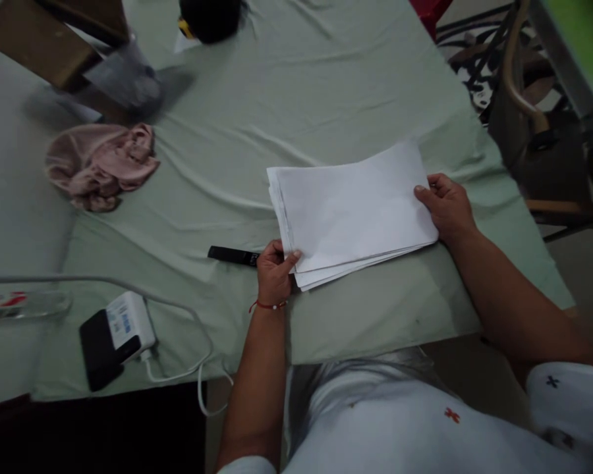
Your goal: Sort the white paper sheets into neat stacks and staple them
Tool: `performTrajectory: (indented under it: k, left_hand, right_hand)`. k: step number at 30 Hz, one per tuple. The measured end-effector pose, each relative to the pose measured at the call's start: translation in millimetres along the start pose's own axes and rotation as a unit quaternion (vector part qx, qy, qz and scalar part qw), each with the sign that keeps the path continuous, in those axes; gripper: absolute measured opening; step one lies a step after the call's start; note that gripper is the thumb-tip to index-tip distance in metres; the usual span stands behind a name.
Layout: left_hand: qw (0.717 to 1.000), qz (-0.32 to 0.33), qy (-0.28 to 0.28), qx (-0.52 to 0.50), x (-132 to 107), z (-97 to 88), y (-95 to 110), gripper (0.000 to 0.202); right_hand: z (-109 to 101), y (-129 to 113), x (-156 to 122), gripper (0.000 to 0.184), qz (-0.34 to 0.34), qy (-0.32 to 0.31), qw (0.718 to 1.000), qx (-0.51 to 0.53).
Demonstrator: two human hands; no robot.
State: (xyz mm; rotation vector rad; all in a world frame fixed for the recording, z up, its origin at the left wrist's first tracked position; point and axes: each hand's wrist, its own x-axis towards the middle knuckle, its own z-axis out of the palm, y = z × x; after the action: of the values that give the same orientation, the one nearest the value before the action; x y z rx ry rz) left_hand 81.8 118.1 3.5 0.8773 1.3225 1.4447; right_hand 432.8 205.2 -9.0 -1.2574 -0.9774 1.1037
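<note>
A stack of white paper sheets (350,207) lies on a bed covered by a pale green sheet (257,112). My left hand (274,270) pinches the stack's near left corner, thumb on top and fingers curled under. My right hand (445,204) grips the stack's right edge, fingers closed on it. A slim black remote-like object (232,255) rests on the sheet just left of my left hand, touching or almost touching it.
A crumpled pink cloth (99,164) lies at the left. A white device (128,320) with a cable beside a black phone (99,349) sits near the front edge. A brown box (49,39) and dark object (210,18) are at the back. A chair (534,99) stands right.
</note>
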Motion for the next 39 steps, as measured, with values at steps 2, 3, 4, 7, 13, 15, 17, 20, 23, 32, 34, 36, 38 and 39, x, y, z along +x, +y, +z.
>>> performTrajectory:
  k: [2,3,4,7,13,15,17,20,23,32,34,36,38,39]
  left_hand:
    - [1.000,0.005,-0.007,-0.001,0,-1.2,0,0.051]
    - [1.000,0.007,-0.008,-0.004,0,-1.4,0,0.051]
    - [1.000,0.009,-0.005,-0.008,-1,-1.3,0,0.050]
    - [0.999,0.013,0.020,-0.024,-3,0.9,1,0.047]
    - [0.999,0.005,0.044,-0.006,-2,3.3,-1,0.043]
    - [1.000,0.007,0.011,0.012,-1,1.7,-2,0.038]
    - [0.999,0.018,-0.023,0.025,-1,-0.2,-3,0.033]
    - [0.997,0.044,-0.051,0.040,-1,-1.5,-2,0.029]
    - [0.996,0.055,-0.056,0.047,-3,0.0,0,0.027]
    - [0.993,0.060,-0.066,0.072,-1,-6.2,-7,0.028]
    - [0.989,0.078,-0.078,0.097,2,-10.0,-9,0.024]
    - [0.985,0.094,-0.091,0.117,3,-12.3,-9,0.022]
    - [0.980,0.112,-0.101,0.132,3,-12.6,-8,0.022]
    - [0.978,0.120,-0.107,0.135,3,-12.1,-7,0.021]
  right_hand:
    - [-2,1,0,0.043,0.008,-0.013,1.000,-0.003]
    - [-3,1,0,0.042,0.011,-0.018,1.000,-0.004]
    - [-4,0,0,0.042,0.014,-0.022,1.000,-0.005]
    - [-4,-4,0,0.041,0.022,-0.026,0.999,0.009]
    - [-5,-12,-2,0.037,0.025,-0.030,0.999,0.024]
    - [-7,-12,-3,0.032,0.015,-0.030,0.999,-0.009]
    - [-11,-12,-3,0.026,-0.011,-0.028,0.998,-0.054]
    - [-16,-13,-2,0.021,-0.036,-0.026,0.995,-0.087]
    - [-22,-14,1,0.020,-0.032,-0.029,0.995,-0.087]
    - [-28,-19,3,0.022,-0.012,-0.040,0.995,-0.094]
    - [-27,-22,2,0.019,-0.002,-0.034,0.994,-0.105]
    - [-27,-24,2,0.016,-0.003,-0.030,0.992,-0.123]
    - [-29,-25,3,0.014,-0.004,-0.028,0.990,-0.141]
    - [-30,-25,3,0.014,-0.002,-0.028,0.989,-0.148]
